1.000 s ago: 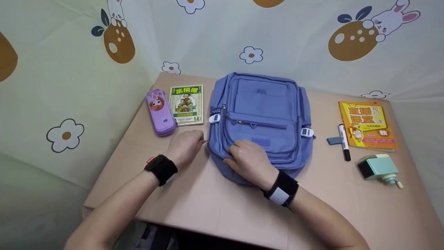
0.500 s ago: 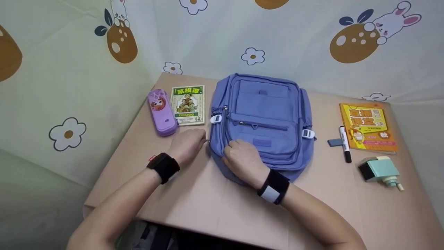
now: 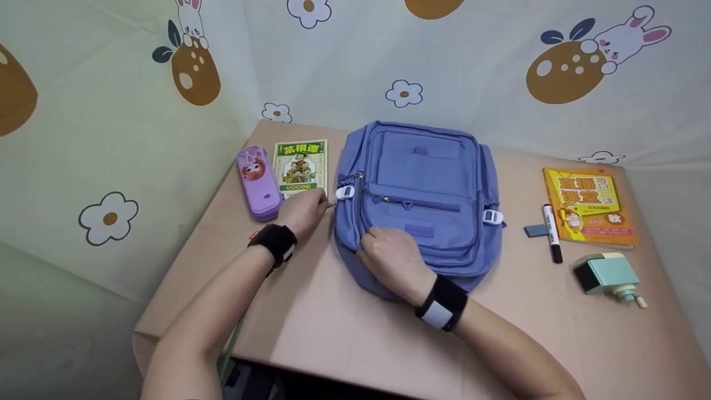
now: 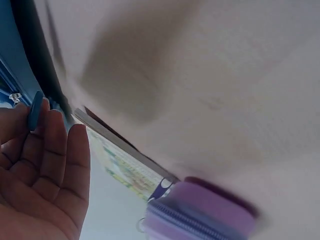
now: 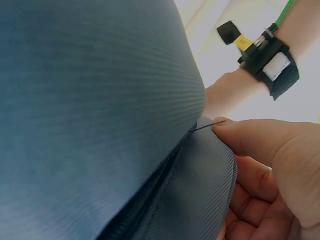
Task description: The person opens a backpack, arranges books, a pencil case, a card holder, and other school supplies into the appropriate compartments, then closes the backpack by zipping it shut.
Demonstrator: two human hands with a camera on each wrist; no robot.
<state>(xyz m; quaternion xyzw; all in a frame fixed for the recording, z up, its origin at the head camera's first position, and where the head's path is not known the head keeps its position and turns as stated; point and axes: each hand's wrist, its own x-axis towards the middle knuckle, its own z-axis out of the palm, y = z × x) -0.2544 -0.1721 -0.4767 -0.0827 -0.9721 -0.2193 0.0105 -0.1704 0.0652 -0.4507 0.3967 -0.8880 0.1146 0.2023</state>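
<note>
Head view: the left hand [image 3: 305,213] has slid farther up the side of the blue backpack [image 3: 425,172], while the right hand [image 3: 391,258] stays at its lower left corner.

On my feeds the backpack lies on the worktop [image 3: 344,344], front pocket up, between the purple pencil case [image 3: 262,186] and the orange book [image 3: 589,205]. The left hand pinches a small blue tab [image 4: 35,111] between thumb and finger; it is now just beside the white buckle [image 3: 345,193] and covers the bottom of the green book [image 3: 300,164]. The right hand pinches the fabric edge [image 5: 200,170] under its thumb. I take that shift as a zip pull being drawn along a steadied seam — whether opening or closing, I cannot tell.
</note>
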